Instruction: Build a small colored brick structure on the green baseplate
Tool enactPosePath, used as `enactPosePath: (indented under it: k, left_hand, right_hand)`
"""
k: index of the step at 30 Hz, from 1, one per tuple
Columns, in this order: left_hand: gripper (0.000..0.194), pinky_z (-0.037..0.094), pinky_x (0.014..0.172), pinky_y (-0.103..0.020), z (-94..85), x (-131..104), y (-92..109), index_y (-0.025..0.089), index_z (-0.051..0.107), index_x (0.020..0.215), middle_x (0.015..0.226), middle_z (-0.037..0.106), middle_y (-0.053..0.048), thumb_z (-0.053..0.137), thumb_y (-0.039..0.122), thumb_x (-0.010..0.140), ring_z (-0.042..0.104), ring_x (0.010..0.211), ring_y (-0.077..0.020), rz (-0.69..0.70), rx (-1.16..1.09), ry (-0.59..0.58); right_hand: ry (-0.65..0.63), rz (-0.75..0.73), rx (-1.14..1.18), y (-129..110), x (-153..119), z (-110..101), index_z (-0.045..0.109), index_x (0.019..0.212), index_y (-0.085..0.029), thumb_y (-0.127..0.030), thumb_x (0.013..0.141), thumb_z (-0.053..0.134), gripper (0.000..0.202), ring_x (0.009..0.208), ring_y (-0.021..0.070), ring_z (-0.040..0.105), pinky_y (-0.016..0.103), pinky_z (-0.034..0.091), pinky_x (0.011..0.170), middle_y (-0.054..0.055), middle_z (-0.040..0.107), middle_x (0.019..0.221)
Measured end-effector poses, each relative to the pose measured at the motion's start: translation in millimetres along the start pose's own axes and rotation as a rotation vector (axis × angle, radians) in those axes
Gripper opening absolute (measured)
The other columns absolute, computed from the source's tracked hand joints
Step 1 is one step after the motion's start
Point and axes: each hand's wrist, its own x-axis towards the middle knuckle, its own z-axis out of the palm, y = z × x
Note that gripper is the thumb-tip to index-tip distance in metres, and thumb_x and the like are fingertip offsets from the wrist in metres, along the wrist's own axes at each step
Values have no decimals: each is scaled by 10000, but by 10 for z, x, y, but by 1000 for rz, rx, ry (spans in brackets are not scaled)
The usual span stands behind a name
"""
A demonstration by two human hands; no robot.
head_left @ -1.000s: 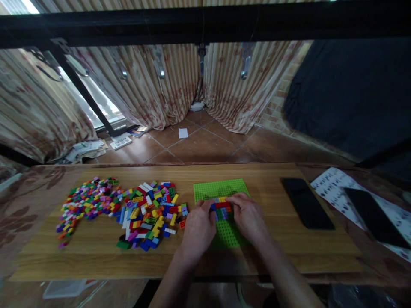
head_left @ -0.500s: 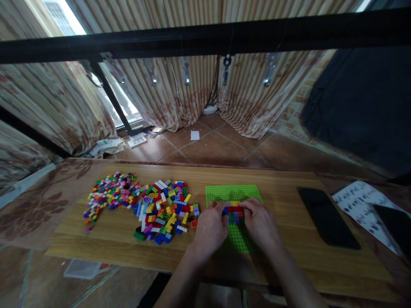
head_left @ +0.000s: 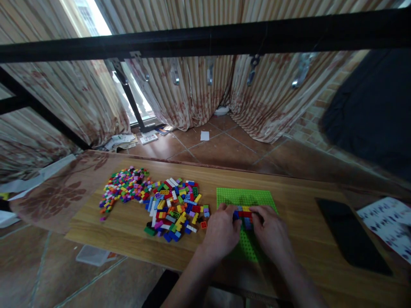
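On the bright green studded baseplate [head_left: 245, 195] stands a small build of toy bricks [head_left: 245, 214], with red, blue and yellow pieces showing. My left hand [head_left: 222, 229] grips its left end, the thumb and index finger closed against a blue brick. From the other side, my right hand [head_left: 272, 231] has its bent fingers on the right end of the red bricks. Both hands rest low over the plate and hide much of its front part. The undersides of the bricks cannot be seen.
Left of the plate, larger loose bricks [head_left: 176, 209] lie heaped on the wooden table [head_left: 128, 233]. Farther left is a pile of tiny bricks [head_left: 125, 188]. A dark flat tablet-like slab [head_left: 351, 235] and a printed sheet [head_left: 387, 224] lie at the right. A black rail [head_left: 199, 40] crosses beyond the table.
The head view has swung left, so the table and everything on it appear farther right. Both hands stay at the brick build, with little visible change in their grip.
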Motion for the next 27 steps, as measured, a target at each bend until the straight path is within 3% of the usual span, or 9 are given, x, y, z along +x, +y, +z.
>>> enactPosePath:
  k: [9, 27]
  left_hand:
    - [347, 504, 859, -333, -2, -18, 13, 224, 558, 1181, 1128, 553, -74, 526, 255, 837, 597, 951, -209, 41, 47, -17]
    - [293, 495, 839, -315, -17, 1, 44, 217, 566, 1139, 1103, 560, -72, 506, 243, 854, 596, 948, -202, 9, 74, -17]
  right_hand:
    - [1, 14, -13, -9, -20, 17, 648, 932, -157, -235, 870, 407, 261, 804, 219, 620, 348, 469, 762, 100, 652, 921]
    - [-17, 30, 15, -40, -31, 10, 638, 916, -172, -244, 878, 429, 224, 783, 215, 611, 336, 455, 735, 84, 642, 894]
